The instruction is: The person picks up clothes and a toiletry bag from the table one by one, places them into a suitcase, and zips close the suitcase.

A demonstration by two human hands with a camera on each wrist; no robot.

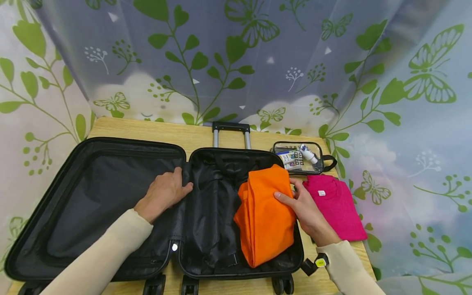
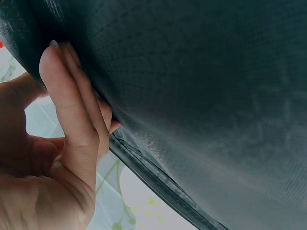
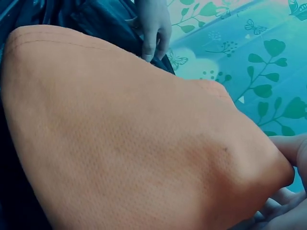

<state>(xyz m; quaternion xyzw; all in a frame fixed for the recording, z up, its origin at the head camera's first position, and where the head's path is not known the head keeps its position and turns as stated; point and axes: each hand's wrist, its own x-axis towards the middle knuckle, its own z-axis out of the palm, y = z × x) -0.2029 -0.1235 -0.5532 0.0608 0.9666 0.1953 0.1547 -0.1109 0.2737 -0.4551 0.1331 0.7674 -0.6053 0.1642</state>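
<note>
A black suitcase (image 1: 212, 196) lies spread wide, its lined lid half (image 1: 99, 196) on the left. My left hand (image 1: 164, 192) rests at the inner edge where the halves meet; in the left wrist view its fingers (image 2: 76, 100) lie nearly straight against the dark lining. An orange folded garment (image 1: 269, 217) lies over the right side of the right half. My right hand (image 1: 304, 205) pinches its upper right edge, thumb on top. In the right wrist view the orange cloth (image 3: 120, 129) fills most of the picture, with fingertips (image 3: 288, 148) at its corner.
A clear toiletry pouch (image 1: 300, 157) with tubes and a bottle stands behind the suitcase's right corner. To the right lies a folded pink shirt (image 1: 337, 207). The extended trolley handle (image 1: 231, 128) points toward the patterned curtain. Everything sits on a wooden table (image 1: 147, 129).
</note>
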